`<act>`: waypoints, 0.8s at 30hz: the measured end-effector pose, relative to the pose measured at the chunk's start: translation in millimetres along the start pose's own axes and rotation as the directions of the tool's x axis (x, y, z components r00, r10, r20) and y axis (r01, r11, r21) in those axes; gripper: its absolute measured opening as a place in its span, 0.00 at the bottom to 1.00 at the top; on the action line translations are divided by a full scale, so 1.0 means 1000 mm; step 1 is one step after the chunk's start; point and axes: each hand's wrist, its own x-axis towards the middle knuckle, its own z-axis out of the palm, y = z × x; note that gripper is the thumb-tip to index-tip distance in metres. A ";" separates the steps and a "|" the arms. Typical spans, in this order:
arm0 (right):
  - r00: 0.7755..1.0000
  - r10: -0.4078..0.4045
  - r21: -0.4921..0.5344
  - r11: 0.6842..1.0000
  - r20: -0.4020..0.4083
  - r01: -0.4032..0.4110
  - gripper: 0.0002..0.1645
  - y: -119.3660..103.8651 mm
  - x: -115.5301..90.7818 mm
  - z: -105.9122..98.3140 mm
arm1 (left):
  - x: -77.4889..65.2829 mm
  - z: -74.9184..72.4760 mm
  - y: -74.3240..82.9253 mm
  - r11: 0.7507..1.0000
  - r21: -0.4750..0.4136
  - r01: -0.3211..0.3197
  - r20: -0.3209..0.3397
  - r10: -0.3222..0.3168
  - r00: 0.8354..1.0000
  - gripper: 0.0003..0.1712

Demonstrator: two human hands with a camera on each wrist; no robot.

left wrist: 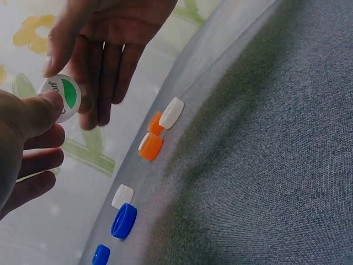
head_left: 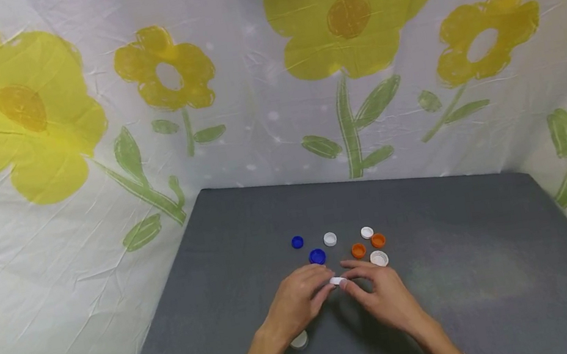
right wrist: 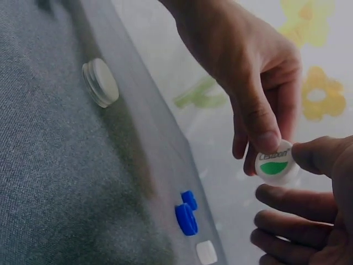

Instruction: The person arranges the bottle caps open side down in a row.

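Note:
A white bottle cap with lettering and a green patch on its top is held between my two hands above the table. My left hand pinches it, the thumb lying across its printed face in the left wrist view. From the other side my right hand pinches its edge between thumb and index finger, while its other fingers extend loosely. Just beyond the hands lie a large blue cap and a larger white cap. Close to my left wrist sits a pale round lid, partly covered by the arm.
Farther back on the grey table are a small blue cap, a white cap and another white cap. Two orange caps, one nearer the middle, lie to the right. A flower-printed curtain hangs behind the table.

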 end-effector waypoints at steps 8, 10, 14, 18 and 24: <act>0.947 -0.289 -0.139 0.953 -0.144 0.269 0.23 0.007 -0.002 0.002 | -0.001 -0.004 0.002 0.961 -0.184 0.209 0.001 -0.212 0.977 0.08; 0.925 -0.348 -0.140 0.934 -0.151 0.328 0.30 0.009 -0.002 0.002 | 0.000 -0.006 0.003 0.929 -0.249 0.275 0.017 -0.280 0.960 0.07; 0.885 -0.439 -0.107 0.898 -0.155 0.427 0.39 0.011 0.000 0.003 | 0.001 -0.008 0.005 0.842 -0.361 0.400 0.085 -0.397 0.914 0.06; 0.858 -0.492 -0.090 0.870 -0.148 0.484 0.39 0.011 0.002 0.003 | 0.002 -0.012 0.007 0.729 -0.472 0.496 0.181 -0.470 0.864 0.06; 0.851 -0.501 -0.105 0.865 -0.158 0.490 0.32 0.009 0.001 0.005 | 0.001 -0.011 0.008 0.670 -0.514 0.536 0.226 -0.497 0.838 0.09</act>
